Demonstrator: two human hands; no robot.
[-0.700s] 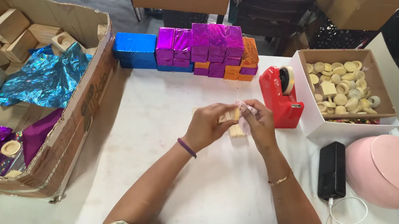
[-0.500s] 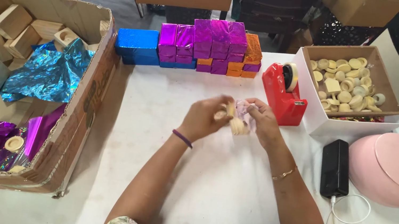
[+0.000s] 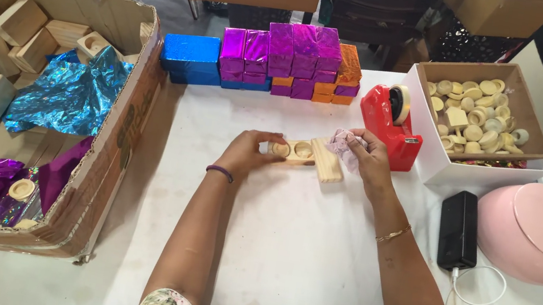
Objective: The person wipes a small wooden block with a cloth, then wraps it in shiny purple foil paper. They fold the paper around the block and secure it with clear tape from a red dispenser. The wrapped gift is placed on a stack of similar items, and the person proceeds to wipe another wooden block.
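left hand point(image 3: 251, 153) fingers curled, gripping wooden block point(image 3: 306, 155) on table point(image 3: 284, 250); right hand point(image 3: 367, 157) pinching crumpled foil point(image 3: 345, 145)

Hands point(image 3: 308, 155) on wooden blocks point(image 3: 306, 155)

no readable text, labels, numbers or signs on anything in view
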